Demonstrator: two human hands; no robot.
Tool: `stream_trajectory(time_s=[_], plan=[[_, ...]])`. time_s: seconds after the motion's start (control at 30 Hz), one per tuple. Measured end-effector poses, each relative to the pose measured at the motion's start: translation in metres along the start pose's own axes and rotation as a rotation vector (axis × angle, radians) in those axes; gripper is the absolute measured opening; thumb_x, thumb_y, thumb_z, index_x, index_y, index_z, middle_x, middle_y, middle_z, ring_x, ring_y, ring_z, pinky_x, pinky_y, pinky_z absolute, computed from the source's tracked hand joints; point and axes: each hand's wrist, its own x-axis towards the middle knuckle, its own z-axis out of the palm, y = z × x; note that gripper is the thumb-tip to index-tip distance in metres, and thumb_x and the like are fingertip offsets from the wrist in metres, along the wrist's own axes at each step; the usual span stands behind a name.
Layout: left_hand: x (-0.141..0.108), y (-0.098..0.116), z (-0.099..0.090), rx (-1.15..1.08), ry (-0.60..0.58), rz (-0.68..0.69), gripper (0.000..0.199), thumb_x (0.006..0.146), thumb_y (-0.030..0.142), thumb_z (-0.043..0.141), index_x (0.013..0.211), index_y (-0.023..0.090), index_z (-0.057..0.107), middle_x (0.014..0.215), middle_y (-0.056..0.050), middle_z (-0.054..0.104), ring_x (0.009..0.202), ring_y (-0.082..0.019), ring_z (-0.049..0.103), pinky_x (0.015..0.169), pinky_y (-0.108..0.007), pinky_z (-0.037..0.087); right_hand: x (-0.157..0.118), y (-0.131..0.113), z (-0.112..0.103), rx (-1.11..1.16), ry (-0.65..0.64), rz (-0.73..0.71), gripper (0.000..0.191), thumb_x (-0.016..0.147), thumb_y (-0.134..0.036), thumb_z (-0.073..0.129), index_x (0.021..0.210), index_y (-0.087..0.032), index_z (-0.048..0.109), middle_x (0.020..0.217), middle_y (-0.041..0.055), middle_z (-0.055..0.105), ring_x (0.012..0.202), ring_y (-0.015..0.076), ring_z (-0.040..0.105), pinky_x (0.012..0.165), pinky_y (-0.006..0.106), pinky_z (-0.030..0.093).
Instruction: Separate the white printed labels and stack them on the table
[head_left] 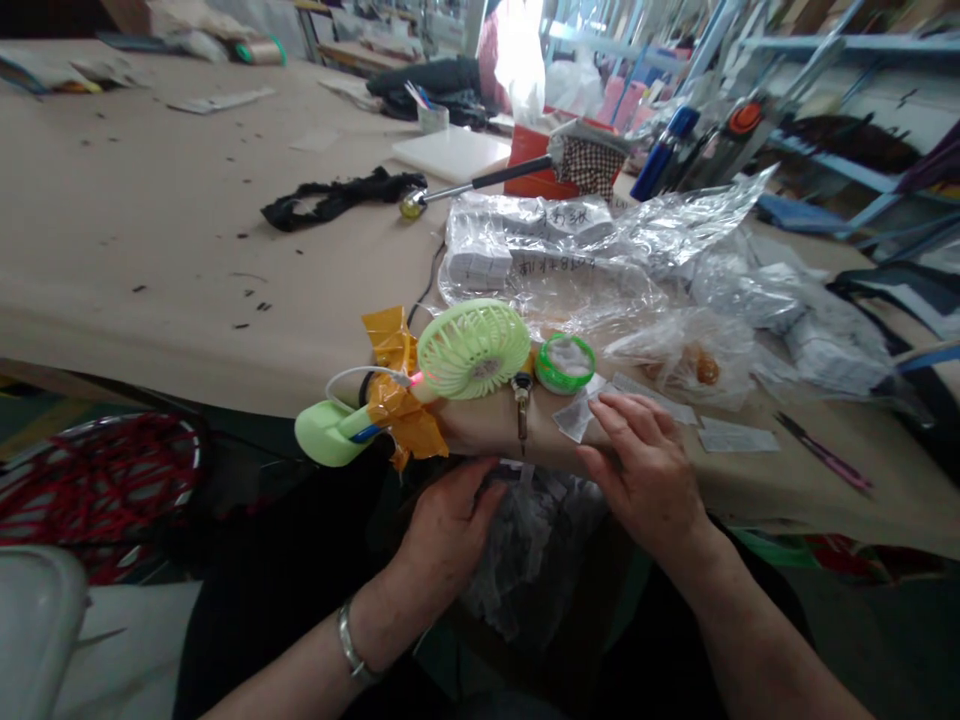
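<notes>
My left hand [450, 510] is at the table's front edge, thumb and index finger apart, above a bag of pale scraps [525, 560] hanging below the edge. Whether it touches a small pale piece there is unclear. My right hand [645, 465] rests at the edge with fingers spread, its fingertips beside a clear plastic piece [579, 410] and pale label strips [652, 398]. Between the hands, a small pointed tool [522, 410] sticks out over the edge. Behind it stand a green round container [565, 363] with white filling and a green fan [474, 348] taped down.
Plastic bags with white bundles [555, 250] cover the table behind the hands. Pink-handled scissors [825, 453] and a label sheet [738, 436] lie at right. A black cloth strip [337, 200] and a black-handled tool [480, 183] lie farther back. A red basket [105, 490] stands lower left.
</notes>
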Motion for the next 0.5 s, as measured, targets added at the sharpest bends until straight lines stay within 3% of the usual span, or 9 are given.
stream_trajectory(time_s=[0.1,0.33,0.4,0.5], plan=[[-0.002,-0.007,0.002,-0.032,0.022,-0.028,0.023,0.081,0.028,0.06,0.1,0.025,0.072,0.1,-0.005,0.073,0.096,-0.023,0.065,0.088,-0.032,0.046,-0.005,0.009,0.007,-0.079,-0.055,-0.039,0.031,0.088,-0.029,0.058,0.117,-0.019,0.063,0.121,0.0112,0.064,0.118,0.0301,0.052,0.101,0.049,0.04],[0.001,0.019,0.018,-0.199,-0.116,-0.173,0.013,0.078,0.019,0.059,0.074,0.02,0.072,0.073,-0.002,0.07,0.073,-0.017,0.062,0.07,-0.025,0.045,-0.014,0.018,0.013,0.155,0.113,-0.079,0.017,0.085,-0.014,0.059,0.097,-0.023,0.068,0.101,0.0057,0.071,0.106,0.0232,0.061,0.095,0.043,0.048],[0.004,0.031,0.027,-0.376,-0.182,-0.276,0.012,0.078,0.02,0.06,0.071,0.017,0.069,0.069,-0.002,0.067,0.069,-0.015,0.059,0.067,-0.025,0.045,-0.015,0.017,0.009,0.223,0.145,-0.072,0.018,0.084,-0.011,0.058,0.095,-0.023,0.067,0.098,0.0061,0.071,0.104,0.0228,0.062,0.093,0.043,0.05],[0.006,0.045,0.04,-0.814,-0.325,-0.507,0.02,0.082,0.033,0.061,0.081,0.014,0.067,0.074,-0.005,0.067,0.068,-0.014,0.061,0.066,-0.027,0.048,-0.022,0.005,0.0,0.307,0.141,-0.108,0.021,0.083,-0.009,0.058,0.094,-0.025,0.066,0.096,0.006,0.071,0.105,0.0236,0.062,0.091,0.044,0.051]])
